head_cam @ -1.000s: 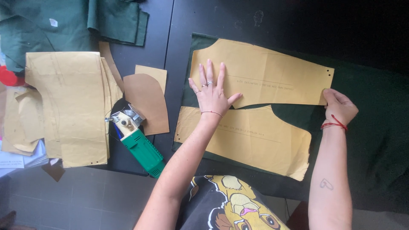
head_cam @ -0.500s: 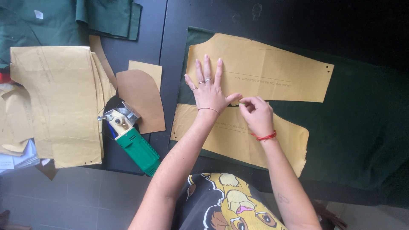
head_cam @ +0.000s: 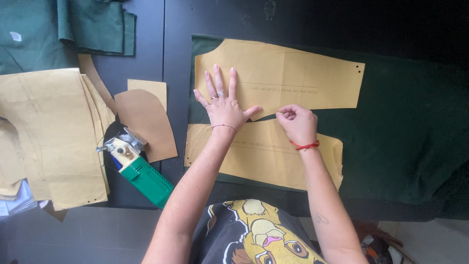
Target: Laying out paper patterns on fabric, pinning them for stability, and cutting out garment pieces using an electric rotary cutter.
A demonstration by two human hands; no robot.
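Observation:
Two tan paper pattern pieces lie on dark green fabric (head_cam: 405, 127) spread over a dark table. My left hand (head_cam: 222, 100) presses flat, fingers spread, on the upper pattern piece (head_cam: 293, 73) near its lower edge. My right hand (head_cam: 295, 122), a red string around its wrist, has its fingers pinched together at the gap between the upper piece and the lower pattern piece (head_cam: 273, 156). What it pinches is too small to tell.
A green and cream handheld electric fabric cutter (head_cam: 137, 166) lies left of the fabric. Brown card shapes (head_cam: 144, 117) and a stack of tan paper patterns (head_cam: 49, 137) sit further left. Folded green cloth (head_cam: 93, 24) is at the top left.
My right hand came in from the right edge of the patterns to the gap beside my left thumb and stays there pinching. My left hand stays flat on the upper piece.

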